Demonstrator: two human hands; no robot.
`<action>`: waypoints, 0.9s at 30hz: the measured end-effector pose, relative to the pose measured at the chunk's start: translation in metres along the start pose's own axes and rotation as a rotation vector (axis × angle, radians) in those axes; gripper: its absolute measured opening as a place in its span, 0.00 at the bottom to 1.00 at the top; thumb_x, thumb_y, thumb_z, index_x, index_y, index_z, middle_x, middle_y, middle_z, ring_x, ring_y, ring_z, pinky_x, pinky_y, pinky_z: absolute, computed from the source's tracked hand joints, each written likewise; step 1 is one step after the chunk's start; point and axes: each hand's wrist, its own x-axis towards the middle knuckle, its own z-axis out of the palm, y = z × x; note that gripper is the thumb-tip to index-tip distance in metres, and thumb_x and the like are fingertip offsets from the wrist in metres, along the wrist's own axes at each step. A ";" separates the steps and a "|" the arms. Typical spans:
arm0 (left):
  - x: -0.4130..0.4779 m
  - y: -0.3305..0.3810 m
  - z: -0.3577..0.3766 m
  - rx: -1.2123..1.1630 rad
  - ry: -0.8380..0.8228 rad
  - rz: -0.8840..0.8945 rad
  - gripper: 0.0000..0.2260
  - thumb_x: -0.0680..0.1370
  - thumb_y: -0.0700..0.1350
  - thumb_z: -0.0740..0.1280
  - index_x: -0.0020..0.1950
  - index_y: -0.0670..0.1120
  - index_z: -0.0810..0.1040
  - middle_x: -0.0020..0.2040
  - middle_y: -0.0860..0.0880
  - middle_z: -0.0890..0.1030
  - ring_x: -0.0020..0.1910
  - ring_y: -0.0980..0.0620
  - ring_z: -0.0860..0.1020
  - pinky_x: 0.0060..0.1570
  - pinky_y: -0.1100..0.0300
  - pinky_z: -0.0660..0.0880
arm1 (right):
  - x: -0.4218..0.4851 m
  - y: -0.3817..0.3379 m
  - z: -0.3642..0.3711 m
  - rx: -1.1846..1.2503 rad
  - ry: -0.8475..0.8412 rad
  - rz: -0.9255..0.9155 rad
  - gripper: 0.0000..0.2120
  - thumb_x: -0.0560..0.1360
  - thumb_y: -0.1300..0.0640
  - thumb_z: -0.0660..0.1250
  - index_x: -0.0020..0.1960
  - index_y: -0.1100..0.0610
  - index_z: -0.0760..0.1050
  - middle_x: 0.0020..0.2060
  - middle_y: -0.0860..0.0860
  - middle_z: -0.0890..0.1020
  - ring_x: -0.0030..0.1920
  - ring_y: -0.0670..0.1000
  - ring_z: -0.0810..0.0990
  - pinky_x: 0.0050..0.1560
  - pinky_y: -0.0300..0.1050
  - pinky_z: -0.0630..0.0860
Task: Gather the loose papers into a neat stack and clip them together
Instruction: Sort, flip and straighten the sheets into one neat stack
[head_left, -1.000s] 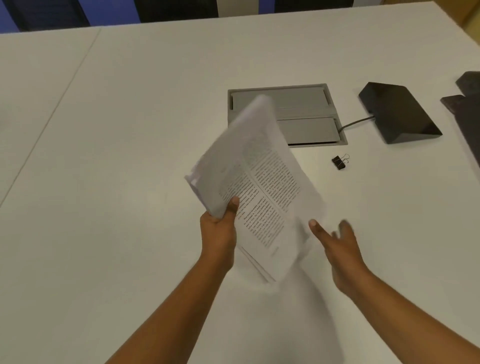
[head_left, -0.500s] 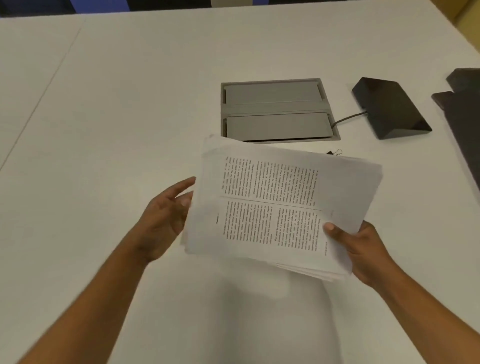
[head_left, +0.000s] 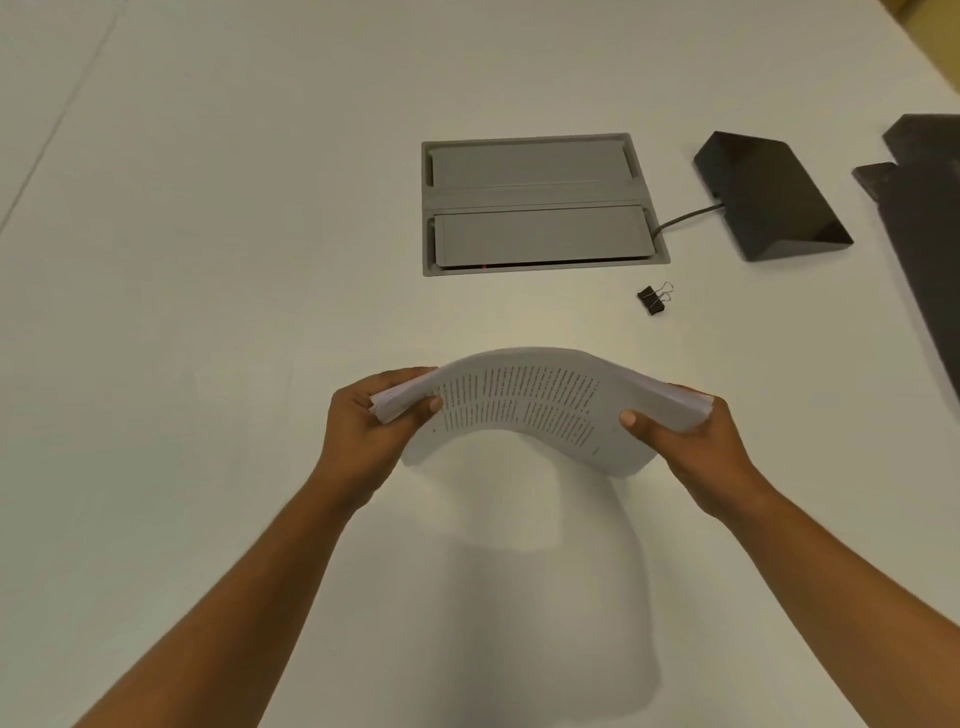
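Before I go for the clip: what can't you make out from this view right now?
Hidden: far-side sheet edges of the paper stack, behind its bowed top page; alignment there unknown.
Hidden: fingers of the left hand and right hand under the stack.
Too small: the print, and the binder clip for judging capacity.
Cut off: dark object at the right frame edge.
All in the head view.

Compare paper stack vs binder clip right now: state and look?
The paper stack is held up, left hand and right hand gripping its ends; the binder clip lies untouched on the table. The stack is white, printed and bowed upward; the clip is black with wire handles. The stack is far larger than the clip. Shared: neither is joined to the other yet.
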 end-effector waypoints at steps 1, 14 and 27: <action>0.000 0.000 0.001 0.006 0.005 0.012 0.11 0.75 0.36 0.71 0.52 0.50 0.84 0.46 0.57 0.87 0.47 0.54 0.85 0.40 0.64 0.80 | 0.001 0.002 0.000 0.001 0.016 0.008 0.15 0.68 0.56 0.74 0.54 0.51 0.82 0.49 0.51 0.86 0.51 0.51 0.84 0.44 0.42 0.80; 0.007 0.022 0.002 0.377 -0.030 0.087 0.12 0.78 0.40 0.70 0.46 0.59 0.84 0.36 0.65 0.84 0.35 0.67 0.80 0.34 0.73 0.74 | 0.016 -0.038 -0.024 -0.811 0.100 -0.346 0.50 0.66 0.46 0.78 0.79 0.49 0.53 0.79 0.46 0.55 0.78 0.48 0.55 0.75 0.48 0.58; 0.020 0.082 0.016 0.503 0.293 0.542 0.43 0.69 0.48 0.80 0.78 0.48 0.59 0.80 0.48 0.57 0.79 0.47 0.58 0.76 0.47 0.58 | 0.019 -0.076 0.014 -0.464 -0.234 -0.205 0.09 0.76 0.57 0.69 0.46 0.43 0.82 0.38 0.36 0.85 0.41 0.38 0.83 0.41 0.34 0.77</action>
